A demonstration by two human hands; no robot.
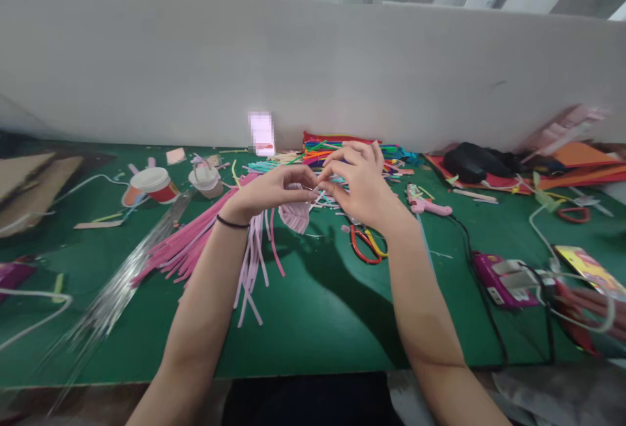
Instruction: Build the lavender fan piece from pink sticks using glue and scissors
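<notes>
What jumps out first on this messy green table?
Two hands meet at mid-table: the left hand and right hand pinch a small pink ruffled piece between their fingers. Left of them fans a bundle of pink fuzzy stems on the green table; a pink glue gun lies to the right.

Whatever thin thing the right hand (359,181) pinches against the left hand (274,194) is too small to tell, and the left fingers cover the top of the pink ribbed piece (295,216) they hold. A pixelated patch (261,132) hides something against the partition. The left edge cuts off the purple object (12,276), the right edge cuts the yellow packet (594,269), and the silver strips (117,282) smear into blur
</notes>
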